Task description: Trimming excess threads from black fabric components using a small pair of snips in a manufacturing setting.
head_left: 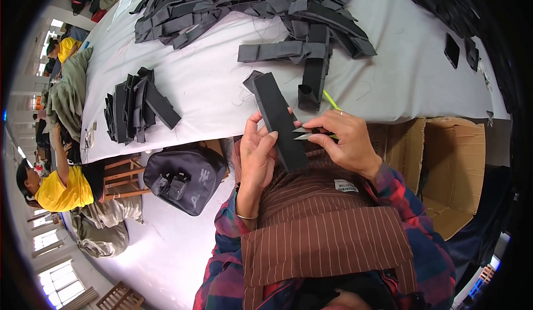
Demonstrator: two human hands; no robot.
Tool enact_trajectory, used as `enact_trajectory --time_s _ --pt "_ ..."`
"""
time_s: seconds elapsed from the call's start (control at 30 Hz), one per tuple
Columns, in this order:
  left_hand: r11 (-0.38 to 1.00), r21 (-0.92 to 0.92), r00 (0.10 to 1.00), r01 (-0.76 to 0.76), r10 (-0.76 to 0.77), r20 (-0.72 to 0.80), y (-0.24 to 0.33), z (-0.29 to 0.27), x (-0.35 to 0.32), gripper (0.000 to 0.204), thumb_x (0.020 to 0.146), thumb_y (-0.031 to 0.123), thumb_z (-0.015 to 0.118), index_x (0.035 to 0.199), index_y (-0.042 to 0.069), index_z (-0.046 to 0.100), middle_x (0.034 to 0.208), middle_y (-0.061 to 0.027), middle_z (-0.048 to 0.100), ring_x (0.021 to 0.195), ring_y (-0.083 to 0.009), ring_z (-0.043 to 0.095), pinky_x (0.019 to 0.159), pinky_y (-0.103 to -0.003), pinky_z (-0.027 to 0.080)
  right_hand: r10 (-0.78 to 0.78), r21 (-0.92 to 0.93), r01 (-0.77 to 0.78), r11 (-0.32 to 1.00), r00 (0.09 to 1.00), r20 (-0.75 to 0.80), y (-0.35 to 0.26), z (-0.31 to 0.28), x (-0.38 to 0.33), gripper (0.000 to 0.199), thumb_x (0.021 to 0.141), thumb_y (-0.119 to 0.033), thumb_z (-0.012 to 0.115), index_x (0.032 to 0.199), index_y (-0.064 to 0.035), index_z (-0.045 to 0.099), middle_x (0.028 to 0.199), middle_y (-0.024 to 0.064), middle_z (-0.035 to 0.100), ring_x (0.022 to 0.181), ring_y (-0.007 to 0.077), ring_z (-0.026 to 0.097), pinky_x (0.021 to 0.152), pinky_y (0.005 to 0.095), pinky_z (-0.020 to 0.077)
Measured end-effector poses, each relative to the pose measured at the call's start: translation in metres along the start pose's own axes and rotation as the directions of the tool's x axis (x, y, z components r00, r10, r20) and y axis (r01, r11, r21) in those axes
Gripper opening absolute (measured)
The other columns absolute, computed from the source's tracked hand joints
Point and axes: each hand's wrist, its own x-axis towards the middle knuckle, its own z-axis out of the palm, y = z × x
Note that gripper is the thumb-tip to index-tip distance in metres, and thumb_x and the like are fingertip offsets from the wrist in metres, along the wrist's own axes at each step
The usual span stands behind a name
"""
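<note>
My left hand (258,152) grips a long, flat black fabric strip (277,110), tilted over the table's near edge, with the thumb on its face. Thread snips (302,135) sit in my right hand (347,143), their pointed blades at the strip's right edge; whether they touch a thread is too small to tell. A yellow-green cord or strip (331,100) shows above that hand, partly hidden by it. Just beyond, several loose dark fabric strips (283,51) lie crossed on the white-covered table (211,82).
A large heap of dark strips (222,2) covers the far table. To the left lies a smaller stack (127,107); a phone (452,51) rests at right. Below the table are a black bag (186,179) and open cardboard box (452,171). A yellow-shirted person (66,185) works at left.
</note>
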Motion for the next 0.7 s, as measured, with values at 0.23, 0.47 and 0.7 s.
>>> enact_trajectory --time_s 0.23,0.47,0.7 --pt "0.999 0.032 1.0 -0.012 0.012 0.014 0.003 -0.002 -0.002 0.05 0.088 -0.007 0.041 0.135 -0.002 0.025 0.131 -0.0282 0.051 0.114 -0.0356 0.059 0.091 -0.042 0.057 -0.074 -0.185 0.081 0.979 0.996 0.048 0.002 -0.001 0.0 0.019 0.076 -0.005 0.072 0.094 -0.0059 0.068 0.081 0.0074 0.066 0.071 0.0256 0.062 0.068 0.0329 0.0471" --pt "0.936 0.303 0.966 0.179 -0.225 0.125 0.029 -0.004 -0.006 0.053 0.083 -0.008 0.042 0.136 -0.006 0.035 0.123 -0.0218 0.058 0.111 -0.0265 0.062 0.09 -0.034 0.053 -0.016 0.122 0.032 0.992 0.992 -0.128 0.001 -0.015 0.033 0.028 0.079 -0.007 0.072 0.106 -0.003 0.065 0.103 0.0094 0.065 0.096 0.0192 0.062 0.085 0.0309 0.0475" --pt "0.586 0.809 0.861 -0.049 -0.386 0.332 0.071 0.008 0.008 0.051 0.076 -0.008 0.048 0.126 0.003 0.058 0.115 -0.0115 0.064 0.103 -0.017 0.059 0.091 -0.027 0.044 0.123 0.277 -0.249 0.928 0.906 0.404 0.031 -0.022 0.021 0.023 0.078 -0.016 0.076 0.091 -0.001 0.065 0.083 0.0055 0.059 0.081 0.017 0.055 0.074 0.0274 0.0425"
